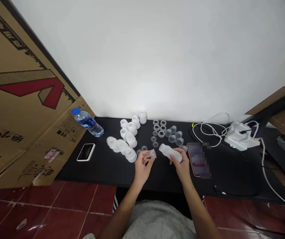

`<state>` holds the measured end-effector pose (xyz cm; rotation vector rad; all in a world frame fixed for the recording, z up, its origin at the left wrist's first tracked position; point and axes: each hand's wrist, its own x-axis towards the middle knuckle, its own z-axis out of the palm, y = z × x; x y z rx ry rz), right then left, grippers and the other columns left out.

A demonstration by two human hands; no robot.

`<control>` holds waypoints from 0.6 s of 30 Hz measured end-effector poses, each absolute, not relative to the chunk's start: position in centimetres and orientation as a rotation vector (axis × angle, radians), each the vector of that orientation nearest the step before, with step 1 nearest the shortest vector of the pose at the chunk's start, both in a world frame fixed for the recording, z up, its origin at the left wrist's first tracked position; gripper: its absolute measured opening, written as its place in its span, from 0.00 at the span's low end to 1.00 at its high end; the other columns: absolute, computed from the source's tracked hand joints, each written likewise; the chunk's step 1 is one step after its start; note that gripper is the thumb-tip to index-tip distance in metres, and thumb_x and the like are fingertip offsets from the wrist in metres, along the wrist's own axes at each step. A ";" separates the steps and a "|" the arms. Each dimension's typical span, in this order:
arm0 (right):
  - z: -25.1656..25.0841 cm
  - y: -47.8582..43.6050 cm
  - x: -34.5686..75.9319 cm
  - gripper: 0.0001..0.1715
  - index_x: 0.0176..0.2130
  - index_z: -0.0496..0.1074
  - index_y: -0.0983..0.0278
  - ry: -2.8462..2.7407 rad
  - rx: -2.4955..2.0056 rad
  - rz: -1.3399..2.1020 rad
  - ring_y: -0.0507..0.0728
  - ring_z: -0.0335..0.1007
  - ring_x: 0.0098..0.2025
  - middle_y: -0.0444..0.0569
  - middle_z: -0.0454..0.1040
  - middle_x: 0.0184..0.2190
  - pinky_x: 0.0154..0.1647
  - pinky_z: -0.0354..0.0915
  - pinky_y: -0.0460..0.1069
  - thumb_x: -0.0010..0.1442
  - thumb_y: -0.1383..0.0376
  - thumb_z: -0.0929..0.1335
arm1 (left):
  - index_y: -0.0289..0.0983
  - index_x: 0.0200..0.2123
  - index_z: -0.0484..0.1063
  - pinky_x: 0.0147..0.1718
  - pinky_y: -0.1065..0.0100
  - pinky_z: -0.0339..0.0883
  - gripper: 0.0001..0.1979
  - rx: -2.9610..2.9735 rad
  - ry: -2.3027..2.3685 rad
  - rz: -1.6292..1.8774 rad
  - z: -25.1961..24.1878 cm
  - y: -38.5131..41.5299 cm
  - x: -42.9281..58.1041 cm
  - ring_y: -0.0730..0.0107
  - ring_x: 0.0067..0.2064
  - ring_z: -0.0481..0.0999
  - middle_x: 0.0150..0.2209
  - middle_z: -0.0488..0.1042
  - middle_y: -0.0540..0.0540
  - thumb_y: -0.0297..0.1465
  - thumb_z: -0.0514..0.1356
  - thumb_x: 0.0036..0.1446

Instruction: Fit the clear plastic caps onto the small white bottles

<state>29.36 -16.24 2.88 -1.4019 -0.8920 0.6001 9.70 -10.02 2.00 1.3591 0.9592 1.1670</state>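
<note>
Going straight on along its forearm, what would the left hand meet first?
Probably the small clear discs on the black table, beyond the clear piece that the left hand holds. Its height is unclear; it might pass above them.

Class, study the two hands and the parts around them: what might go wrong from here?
The left hand pinches a small clear plastic part, which might slip and drop. The right hand, holding a white plastic bottle at a tilt, is close to the clear plastic domes and might knock them. The smartphone lies beside that hand and could get bumped.
</note>
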 end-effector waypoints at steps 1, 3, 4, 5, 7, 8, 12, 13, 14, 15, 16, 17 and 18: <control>2.9 -16.3 29.3 0.20 0.50 0.73 0.58 -0.889 -1.404 0.613 0.55 0.72 0.23 0.41 0.76 0.28 0.23 0.71 0.49 0.67 0.50 0.76 | 0.39 0.53 0.74 0.43 0.60 0.86 0.20 1.380 0.968 1.150 2.0 -10.0 9.6 0.60 0.44 0.88 0.46 0.84 0.42 0.47 0.67 0.69; 3.0 -16.6 29.2 0.18 0.49 0.72 0.57 -0.892 -1.416 0.636 0.54 0.67 0.20 0.40 0.72 0.26 0.20 0.65 0.48 0.70 0.48 0.73 | 0.40 0.56 0.74 0.39 0.63 0.85 0.19 1.422 0.976 1.119 2.0 -9.9 9.4 0.63 0.41 0.88 0.45 0.84 0.43 0.47 0.64 0.72; 3.0 -16.7 29.2 0.18 0.49 0.73 0.57 -0.910 -1.424 0.640 0.54 0.67 0.21 0.41 0.73 0.28 0.20 0.65 0.48 0.71 0.48 0.72 | 0.41 0.57 0.74 0.38 0.64 0.84 0.19 1.438 0.976 1.110 2.0 -9.9 9.3 0.63 0.40 0.87 0.45 0.84 0.43 0.47 0.63 0.73; 3.2 -16.8 29.2 0.18 0.49 0.73 0.57 -0.942 -1.432 0.639 0.55 0.69 0.24 0.44 0.76 0.31 0.22 0.66 0.48 0.70 0.48 0.72 | 0.41 0.57 0.74 0.38 0.64 0.83 0.19 1.450 0.974 1.105 2.0 -9.8 9.2 0.62 0.41 0.87 0.44 0.84 0.43 0.47 0.62 0.74; 3.4 -16.9 29.0 0.19 0.50 0.75 0.57 -1.032 -1.439 0.629 0.57 0.74 0.31 0.48 0.79 0.40 0.29 0.72 0.50 0.69 0.49 0.74 | 0.41 0.58 0.74 0.38 0.64 0.82 0.19 1.467 0.967 1.100 2.1 -9.8 9.1 0.62 0.41 0.87 0.42 0.83 0.43 0.47 0.61 0.74; 3.5 -16.9 28.9 0.19 0.51 0.75 0.57 -1.077 -1.434 0.627 0.58 0.76 0.35 0.50 0.80 0.44 0.34 0.74 0.50 0.68 0.49 0.75 | 0.41 0.57 0.74 0.39 0.64 0.82 0.19 1.476 0.964 1.097 2.1 -9.8 9.1 0.62 0.40 0.86 0.41 0.83 0.44 0.48 0.61 0.74; 3.6 -16.9 28.5 0.26 0.56 0.74 0.56 -1.119 -1.358 0.682 0.62 0.79 0.46 0.53 0.79 0.51 0.46 0.78 0.53 0.64 0.51 0.78 | 0.41 0.57 0.74 0.39 0.64 0.80 0.21 1.496 0.969 1.096 2.1 -9.8 9.2 0.64 0.38 0.84 0.39 0.81 0.46 0.49 0.62 0.73; 3.6 -16.9 28.5 0.27 0.56 0.73 0.56 -1.109 -1.336 0.703 0.62 0.80 0.47 0.53 0.79 0.51 0.47 0.78 0.54 0.64 0.51 0.79 | 0.41 0.56 0.74 0.38 0.64 0.80 0.21 1.497 0.978 1.094 2.1 -9.7 9.2 0.64 0.38 0.84 0.39 0.81 0.46 0.50 0.62 0.72; 3.6 -16.9 28.5 0.27 0.56 0.74 0.56 -1.107 -1.316 0.724 0.63 0.80 0.48 0.54 0.80 0.52 0.48 0.78 0.54 0.63 0.51 0.79 | 0.41 0.55 0.74 0.38 0.64 0.80 0.21 1.494 0.989 1.092 2.0 -9.7 9.2 0.64 0.37 0.83 0.39 0.80 0.46 0.51 0.62 0.72; 3.7 -16.9 28.5 0.27 0.55 0.75 0.56 -1.115 -1.299 0.744 0.63 0.80 0.49 0.54 0.80 0.53 0.49 0.78 0.54 0.62 0.51 0.80 | 0.41 0.53 0.74 0.37 0.65 0.79 0.21 1.490 1.000 1.089 2.0 -9.6 9.1 0.65 0.36 0.83 0.38 0.80 0.46 0.52 0.61 0.72; 3.8 -16.9 28.5 0.27 0.55 0.76 0.56 -1.130 -1.284 0.758 0.63 0.80 0.51 0.54 0.80 0.53 0.50 0.78 0.55 0.61 0.51 0.80 | 0.41 0.51 0.74 0.36 0.65 0.79 0.21 1.485 1.010 1.084 2.0 -9.5 9.1 0.65 0.35 0.82 0.36 0.80 0.47 0.52 0.61 0.72; 3.9 -16.9 28.6 0.26 0.54 0.77 0.56 -1.148 -1.271 0.768 0.64 0.80 0.53 0.54 0.81 0.54 0.51 0.78 0.55 0.61 0.51 0.81 | 0.41 0.49 0.74 0.35 0.66 0.78 0.21 1.479 1.018 1.078 2.0 -9.5 9.1 0.66 0.33 0.81 0.34 0.79 0.48 0.53 0.61 0.72; 4.0 -16.9 28.7 0.26 0.53 0.78 0.56 -1.163 -1.261 0.775 0.65 0.80 0.54 0.54 0.81 0.54 0.52 0.78 0.55 0.60 0.51 0.81 | 0.41 0.47 0.74 0.33 0.67 0.77 0.20 1.473 1.023 1.076 2.0 -9.4 9.0 0.67 0.31 0.80 0.31 0.77 0.50 0.53 0.62 0.72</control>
